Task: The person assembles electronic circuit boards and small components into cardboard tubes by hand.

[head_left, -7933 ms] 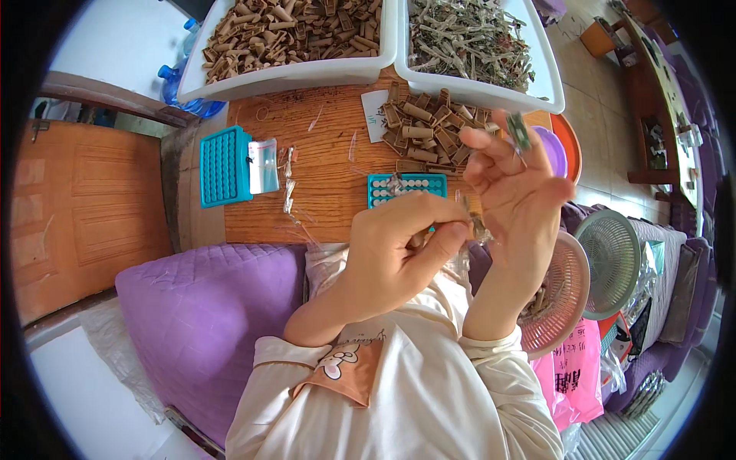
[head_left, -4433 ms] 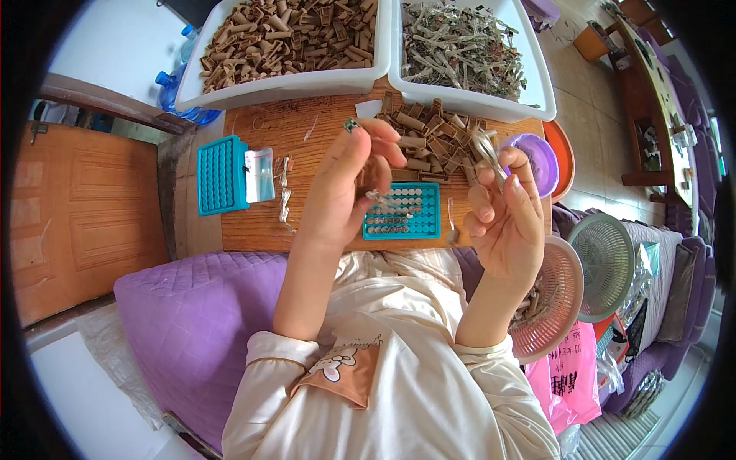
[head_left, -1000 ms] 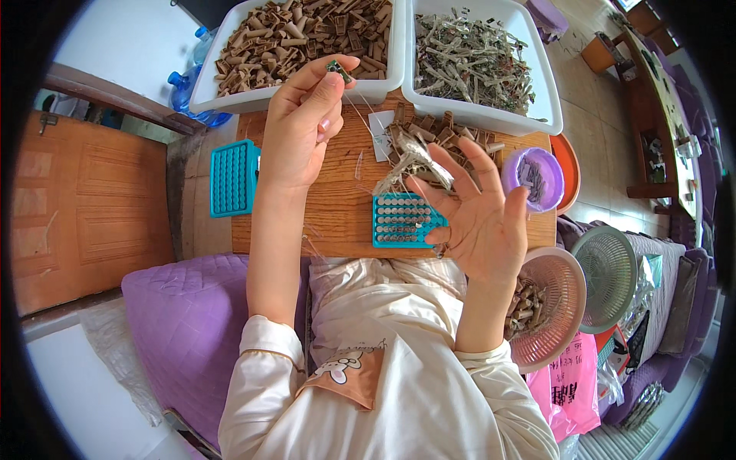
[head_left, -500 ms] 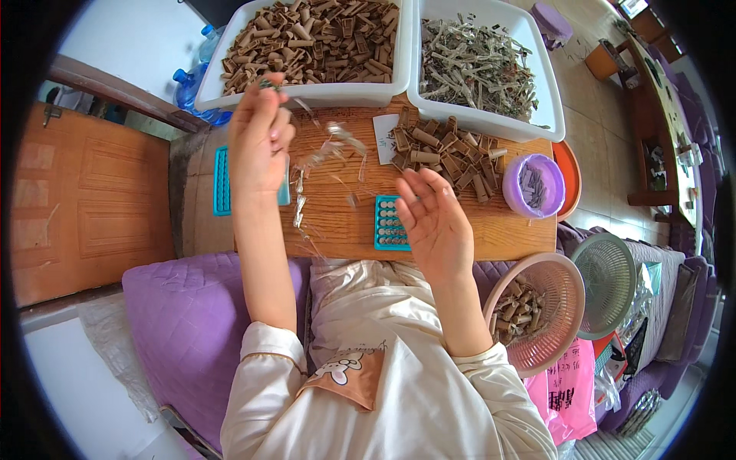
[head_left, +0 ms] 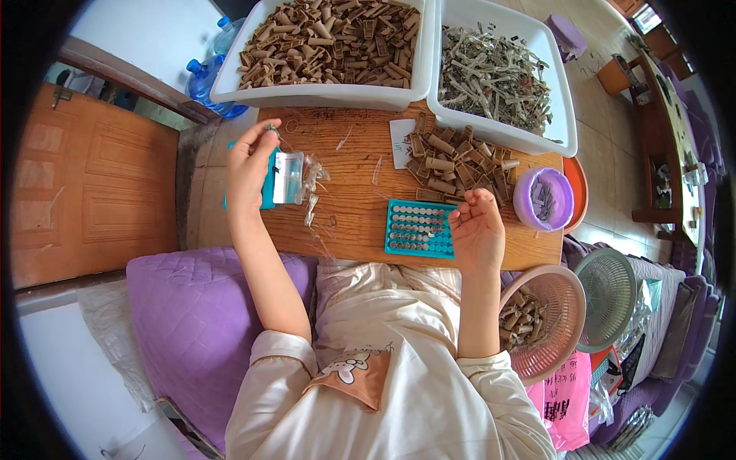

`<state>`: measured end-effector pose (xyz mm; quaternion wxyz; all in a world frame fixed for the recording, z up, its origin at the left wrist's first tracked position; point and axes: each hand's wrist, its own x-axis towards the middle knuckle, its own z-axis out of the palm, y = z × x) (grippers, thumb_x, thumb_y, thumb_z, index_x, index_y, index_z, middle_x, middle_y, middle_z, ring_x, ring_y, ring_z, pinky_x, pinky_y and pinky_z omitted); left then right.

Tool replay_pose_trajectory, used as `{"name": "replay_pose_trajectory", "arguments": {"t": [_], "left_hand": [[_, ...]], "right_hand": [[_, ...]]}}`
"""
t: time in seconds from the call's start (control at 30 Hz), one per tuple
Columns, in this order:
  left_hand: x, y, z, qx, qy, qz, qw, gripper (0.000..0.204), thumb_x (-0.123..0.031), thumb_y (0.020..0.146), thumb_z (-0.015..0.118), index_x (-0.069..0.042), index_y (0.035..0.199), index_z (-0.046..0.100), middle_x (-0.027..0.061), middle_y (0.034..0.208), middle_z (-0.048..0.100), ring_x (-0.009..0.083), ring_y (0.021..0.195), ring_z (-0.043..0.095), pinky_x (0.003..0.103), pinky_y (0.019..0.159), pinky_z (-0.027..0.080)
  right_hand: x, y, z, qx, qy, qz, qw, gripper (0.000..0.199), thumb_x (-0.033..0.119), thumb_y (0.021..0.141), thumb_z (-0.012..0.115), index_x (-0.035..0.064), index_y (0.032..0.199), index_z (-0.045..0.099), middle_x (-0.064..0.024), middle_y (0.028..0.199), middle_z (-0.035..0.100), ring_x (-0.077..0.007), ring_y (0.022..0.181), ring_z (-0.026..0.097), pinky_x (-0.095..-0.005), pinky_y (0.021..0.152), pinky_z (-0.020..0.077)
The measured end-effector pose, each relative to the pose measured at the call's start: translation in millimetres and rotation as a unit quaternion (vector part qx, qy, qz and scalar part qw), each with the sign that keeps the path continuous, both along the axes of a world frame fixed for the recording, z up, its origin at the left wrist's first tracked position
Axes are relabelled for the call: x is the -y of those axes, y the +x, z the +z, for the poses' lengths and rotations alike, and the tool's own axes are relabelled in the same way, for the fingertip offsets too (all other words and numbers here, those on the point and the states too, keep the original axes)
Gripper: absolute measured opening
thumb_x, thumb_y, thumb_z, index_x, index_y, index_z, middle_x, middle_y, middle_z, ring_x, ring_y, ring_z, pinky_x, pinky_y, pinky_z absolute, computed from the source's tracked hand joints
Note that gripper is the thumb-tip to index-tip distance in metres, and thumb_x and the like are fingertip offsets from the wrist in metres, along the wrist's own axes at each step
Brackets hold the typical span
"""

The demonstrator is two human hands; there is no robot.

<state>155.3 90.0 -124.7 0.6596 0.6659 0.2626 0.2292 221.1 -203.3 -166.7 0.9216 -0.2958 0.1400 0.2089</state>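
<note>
My left hand [head_left: 245,172] is raised at the left of the table, thumb and forefinger pinching a small green part [head_left: 272,129] with thin wires. Beyond its wrist lie a teal tray [head_left: 269,184] and a clear plastic box [head_left: 288,178]. Beside them is a tangle of clear, thin-wired pieces [head_left: 313,184]. My right hand [head_left: 481,230] hovers at the right edge of a second teal tray [head_left: 399,248], fingers curled in; what they hold, if anything, is too small to make out. Silver button cells [head_left: 406,228] fill rows of this tray's wells; the hand hides its right end.
White bins of brown plastic shells [head_left: 326,46] and wired metallic strips [head_left: 494,77] stand at the back. Loose brown shells [head_left: 460,161] are heaped before them, near a white card [head_left: 401,143]. A purple bowl [head_left: 563,203] and a pink basket [head_left: 571,330] are at right.
My left hand has come down and the clear strands lie on the table. My right hand has moved right, its spread fingers now curled, uncovering more of the button-cell tray. The whole view has shifted slightly.
</note>
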Motion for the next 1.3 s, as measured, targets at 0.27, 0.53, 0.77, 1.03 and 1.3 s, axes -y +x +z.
{"name": "replay_pose_trajectory", "arguments": {"t": [0.27, 0.53, 0.77, 1.03, 1.3], "left_hand": [[-8.1, -0.8, -45.3, -0.254, 0.396, 0.111, 0.876, 0.044, -0.01, 0.073, 0.054, -0.006, 0.115, 0.039, 0.0076, 0.084, 0.053, 0.0116, 0.068, 0.047, 0.024, 0.061, 0.039], [46.3, 1.6, -35.4, 0.015, -0.117, 0.016, 0.993, 0.038, -0.007, 0.086, 0.034, -0.01, 0.122, 0.023, 0.0117, 0.11, 0.044, 0.0132, 0.084, 0.05, 0.026, 0.071, 0.046], [85.2, -0.6, -36.6, 0.021, -0.174, -0.074, 0.982, 0.024, -0.012, 0.087, 0.036, -0.009, 0.11, 0.03, 0.012, 0.108, 0.047, 0.0145, 0.079, 0.054, 0.025, 0.064, 0.047], [76.9, -20.8, -36.6, 0.039, -0.21, -0.044, 0.976, 0.016, -0.014, 0.086, 0.039, -0.008, 0.101, 0.041, 0.0081, 0.094, 0.052, 0.0093, 0.068, 0.05, 0.021, 0.055, 0.042], [77.4, -27.3, -36.7, 0.036, -0.207, -0.041, 0.977, 0.015, -0.014, 0.085, 0.041, -0.008, 0.099, 0.042, 0.007, 0.091, 0.052, 0.0078, 0.066, 0.049, 0.018, 0.051, 0.039]], "right_hand": [[5.6, 18.9, 6.4, 0.051, -0.051, -0.048, 0.996, 0.005, 0.005, 0.079, 0.046, 0.007, 0.082, 0.048, -0.0025, 0.079, 0.051, -0.0094, 0.067, 0.046, -0.0225, 0.061, 0.0406], [0.0, 142.2, 45.8, 0.405, -0.561, -0.024, 0.721, 0.011, 0.009, 0.075, 0.052, 0.0004, 0.08, 0.054, -0.0092, 0.074, 0.057, -0.0146, 0.064, 0.053, -0.0246, 0.06, 0.0428], [-38.8, 216.5, 17.9, 0.379, -0.843, 0.218, 0.313, 0.025, 0.023, 0.073, 0.052, 0.002, 0.085, 0.058, -0.017, 0.084, 0.059, -0.0321, 0.081, 0.056, -0.0382, 0.067, 0.0458], [-49.9, 221.3, 28.8, 0.365, -0.834, 0.294, 0.291, 0.019, 0.014, 0.072, 0.049, 0.0006, 0.082, 0.059, -0.0185, 0.088, 0.058, -0.0317, 0.083, 0.056, -0.0388, 0.069, 0.0459], [-49.5, 226.4, 19.0, 0.398, -0.818, 0.246, 0.335, 0.019, 0.014, 0.071, 0.05, 0.0005, 0.082, 0.058, -0.02, 0.085, 0.058, -0.0329, 0.082, 0.056, -0.0387, 0.069, 0.0458]]}}
